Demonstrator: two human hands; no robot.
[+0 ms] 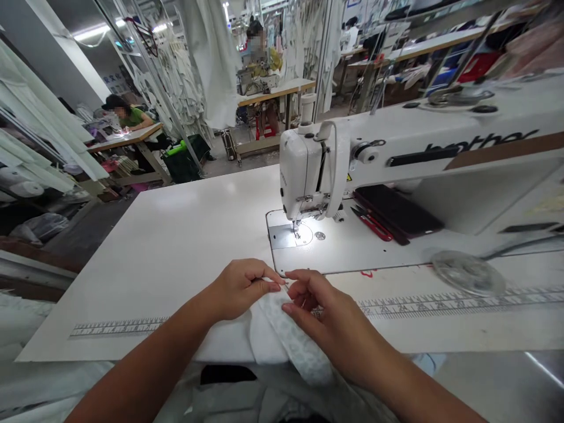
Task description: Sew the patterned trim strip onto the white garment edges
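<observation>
A white piece of fabric (273, 332) with a faintly patterned strip hangs over the table's front edge towards my lap. My left hand (244, 288) pinches its upper end between thumb and index finger. Close by on the right, my right hand (324, 305) has its fingers curled at the strip's edge, thumb resting against the cloth. Just beyond both hands is the sewing machine (304, 170), its lit needle area (296, 232) standing over the metal plate with no cloth under it.
Red-handled thread snips (374, 226) and a dark flat case (399, 214) lie under the machine arm. A clear round dish (467, 273) sits at right. A measuring tape (440, 304) runs along the table (176, 235). Other people work at machines behind, among hanging white garments.
</observation>
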